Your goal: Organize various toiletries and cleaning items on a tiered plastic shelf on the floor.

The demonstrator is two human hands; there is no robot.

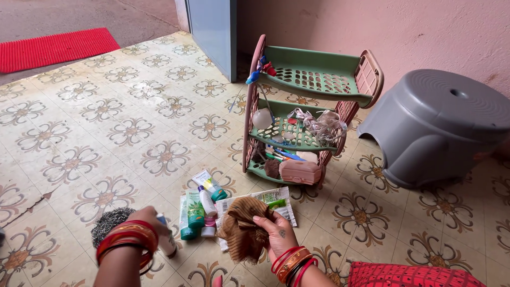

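Observation:
My right hand (275,230) grips a crumpled brown cloth (240,227) just above the tiled floor. My left hand (146,226), with red and gold bangles at the wrist, closes around a small white bottle (167,242) standing on the floor; its fingers are mostly hidden behind the wrist. Between the two hands lie several tubes and small bottles: a green tube (192,210), a white tube with a green cap (209,184) and a small white bottle (207,202). A flat printed packet (276,200) lies under the cloth's far edge.
A three-tier green and pink plastic rack (319,79) stands beyond, its lower shelves holding small items and a pink box (300,171). A grey plastic stool (438,125) sits at right. A steel scrubber (108,222) lies left, a red mat (56,48) far back.

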